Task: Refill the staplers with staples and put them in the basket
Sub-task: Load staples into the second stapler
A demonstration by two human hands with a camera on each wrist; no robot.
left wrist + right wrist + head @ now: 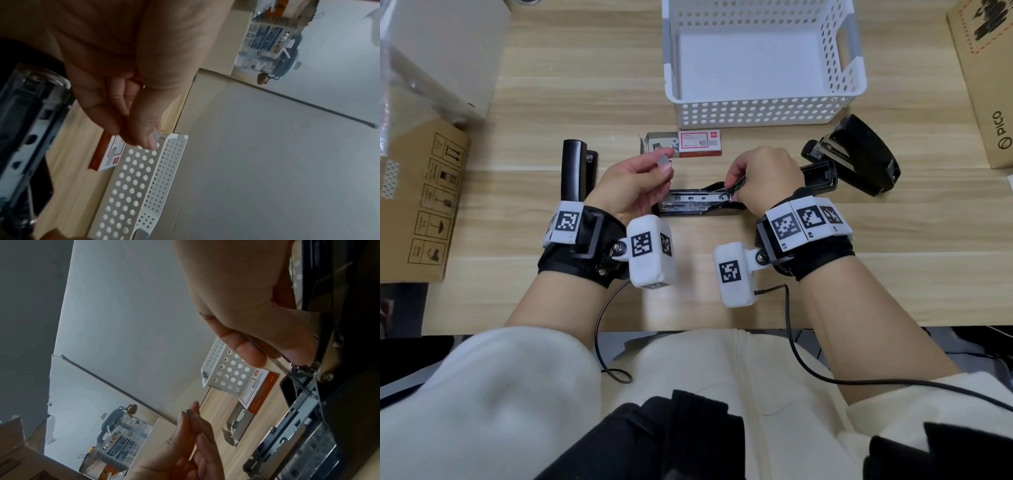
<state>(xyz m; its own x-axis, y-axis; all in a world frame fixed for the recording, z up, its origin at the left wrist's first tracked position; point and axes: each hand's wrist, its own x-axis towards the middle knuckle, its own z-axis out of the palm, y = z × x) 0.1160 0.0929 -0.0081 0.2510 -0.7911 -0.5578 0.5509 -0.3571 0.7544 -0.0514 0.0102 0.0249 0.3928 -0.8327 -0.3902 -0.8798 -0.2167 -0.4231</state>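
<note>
White perforated basket [763, 102] stands at the far edge of the wooden desk [585, 85]. Opened stapler [698, 204] lies before the person, long axis left to right, its lid swung out to the right and its magazine channel facing up. Right hand [763, 178], over the hinge end, pinches a thin metal rod of the mechanism. Left hand [633, 185], above the stapler's left end, pinches a staple strip [664, 161]. Staple box [688, 144] lies between stapler and basket.
</note>
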